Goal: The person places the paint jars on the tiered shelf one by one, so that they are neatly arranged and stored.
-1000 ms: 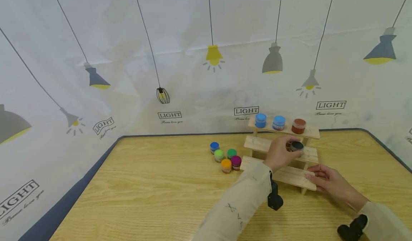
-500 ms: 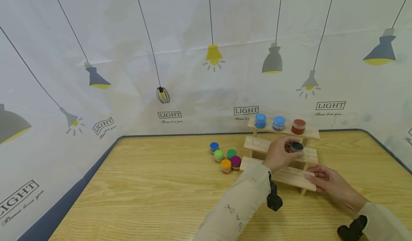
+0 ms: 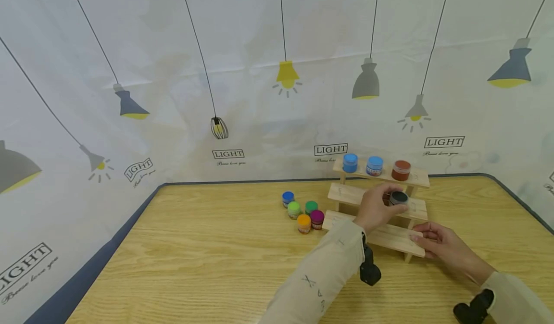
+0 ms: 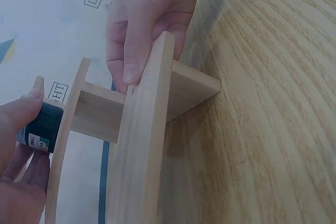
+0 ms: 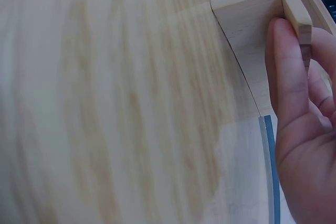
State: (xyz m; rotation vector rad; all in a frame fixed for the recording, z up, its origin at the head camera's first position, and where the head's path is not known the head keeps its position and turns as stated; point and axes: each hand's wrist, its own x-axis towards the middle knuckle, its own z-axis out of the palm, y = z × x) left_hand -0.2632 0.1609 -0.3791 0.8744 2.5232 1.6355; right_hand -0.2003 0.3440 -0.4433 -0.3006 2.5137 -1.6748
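Note:
My left hand [image 3: 374, 206] grips a small dark paint jar [image 3: 398, 198] at the middle step of a wooden three-step display stand [image 3: 391, 237]. In the left wrist view the jar [image 4: 44, 125] looks dark green, with thumb and fingers around it and its base right at the step's board. My right hand [image 3: 450, 248] pinches the right end of the lowest step, thumb on top and fingers below. The right wrist view has those fingers [image 5: 291, 72] against the board's underside. On the top step stand two blue jars [image 3: 350, 163] [image 3: 374, 166] and a red-brown jar [image 3: 401, 170].
Left of the stand, several jars are grouped on the wooden table [image 3: 207, 261]: blue [image 3: 288, 199], light green [image 3: 294, 209], dark green [image 3: 311, 207], orange [image 3: 304, 223] and purple [image 3: 317, 219]. A lamp-printed sheet [image 3: 251, 98] hangs behind the table.

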